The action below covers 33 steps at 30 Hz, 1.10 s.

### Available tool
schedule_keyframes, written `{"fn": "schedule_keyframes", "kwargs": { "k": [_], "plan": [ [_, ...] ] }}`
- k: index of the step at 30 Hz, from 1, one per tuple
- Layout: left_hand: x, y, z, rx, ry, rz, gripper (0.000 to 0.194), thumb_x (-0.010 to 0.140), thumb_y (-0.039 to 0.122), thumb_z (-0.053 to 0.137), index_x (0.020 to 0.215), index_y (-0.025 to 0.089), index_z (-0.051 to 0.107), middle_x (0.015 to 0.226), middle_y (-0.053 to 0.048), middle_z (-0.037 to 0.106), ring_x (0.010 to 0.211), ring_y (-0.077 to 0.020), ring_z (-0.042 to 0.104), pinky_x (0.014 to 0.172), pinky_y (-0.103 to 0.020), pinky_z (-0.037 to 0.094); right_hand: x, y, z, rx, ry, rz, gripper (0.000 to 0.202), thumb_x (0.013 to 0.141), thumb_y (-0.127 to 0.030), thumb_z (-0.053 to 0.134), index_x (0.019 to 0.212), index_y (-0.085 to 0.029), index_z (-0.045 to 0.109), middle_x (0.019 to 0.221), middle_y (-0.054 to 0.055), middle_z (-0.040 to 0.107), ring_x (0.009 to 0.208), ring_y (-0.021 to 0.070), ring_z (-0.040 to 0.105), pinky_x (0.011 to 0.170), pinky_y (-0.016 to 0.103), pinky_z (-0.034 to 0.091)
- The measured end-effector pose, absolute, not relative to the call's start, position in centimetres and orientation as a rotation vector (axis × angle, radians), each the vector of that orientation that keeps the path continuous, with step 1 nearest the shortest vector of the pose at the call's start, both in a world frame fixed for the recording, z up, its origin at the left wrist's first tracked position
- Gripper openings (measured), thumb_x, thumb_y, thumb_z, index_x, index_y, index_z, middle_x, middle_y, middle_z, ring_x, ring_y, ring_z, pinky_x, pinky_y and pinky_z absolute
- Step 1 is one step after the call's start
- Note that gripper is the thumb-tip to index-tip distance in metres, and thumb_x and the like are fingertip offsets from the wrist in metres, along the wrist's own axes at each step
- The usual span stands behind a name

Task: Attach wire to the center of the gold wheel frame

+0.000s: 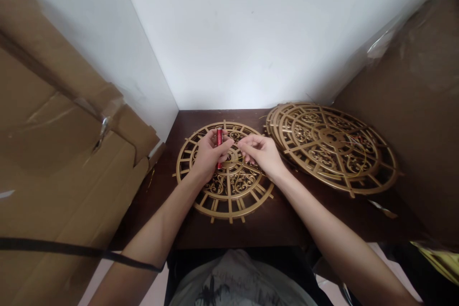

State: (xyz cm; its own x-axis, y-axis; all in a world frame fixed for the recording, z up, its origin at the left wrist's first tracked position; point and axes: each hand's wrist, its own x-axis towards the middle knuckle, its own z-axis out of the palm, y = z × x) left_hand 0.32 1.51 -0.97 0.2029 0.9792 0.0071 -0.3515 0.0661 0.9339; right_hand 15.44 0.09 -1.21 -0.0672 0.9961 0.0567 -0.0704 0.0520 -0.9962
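A round, gold openwork disc (231, 205) lies flat on the dark brown table (247, 236), under both hands. My left hand (211, 153) is closed around a slim red cylinder (219, 148) that stands lengthwise above the disc's upper middle. Just to its right, my right hand (258, 150) has thumb and forefinger pinched together; what sits between those fingertips is too small to make out. A thin yellowish wire (242, 159) runs near the fingers of both hands, over the disc's centre.
Several similar gold discs (335, 141) are stacked at the right, with yellow wire on top. Cardboard (64, 153) stands at the left and more cardboard (405, 105) at the right. A white wall (251, 33) rises behind. A small knife-like item (383, 209) lies front right.
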Motion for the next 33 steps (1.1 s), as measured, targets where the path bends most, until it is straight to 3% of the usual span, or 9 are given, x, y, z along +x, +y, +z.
{"fn": "schedule_keyframes", "kwargs": {
  "k": [15, 24, 33],
  "plan": [
    [0.31, 1.56, -0.89, 0.998, 0.816, 1.18, 0.035, 0.067, 0.017, 0.072, 0.092, 0.013, 0.049, 0.065, 0.006, 0.045, 0.042, 0.0012, 0.031, 0.036, -0.012, 0.021, 15.4, 0.11, -1.18, -1.109, -1.248, 1.213, 0.027, 0.068, -0.038, 0.072, 0.075, -0.013, 0.065, 0.053, -0.004, 0.056, 0.042, 0.0065, 0.048, 0.04, 0.018, 0.034],
    [0.43, 1.42, -0.9, 1.042, 0.869, 1.164, 0.032, 0.069, 0.021, 0.07, 0.092, 0.013, 0.05, 0.076, 0.002, 0.05, 0.046, -0.0001, 0.037, 0.037, -0.013, 0.022, 15.04, -0.05, -1.44, -1.128, -1.359, 1.137, 0.02, 0.073, -0.033, 0.066, 0.078, -0.013, 0.065, 0.054, -0.004, 0.055, 0.041, 0.0072, 0.048, 0.043, 0.02, 0.038],
    [0.47, 1.49, -0.52, 0.953, 0.882, 1.14, 0.029, 0.07, 0.019, 0.069, 0.091, 0.014, 0.049, 0.067, 0.005, 0.044, 0.046, -0.0007, 0.035, 0.036, -0.013, 0.021, 14.93, 0.26, -1.93, -1.163, -1.357, 1.106, 0.019, 0.075, -0.034, 0.065, 0.079, -0.015, 0.064, 0.054, -0.005, 0.053, 0.042, 0.008, 0.049, 0.043, 0.021, 0.037]
  ]
}}
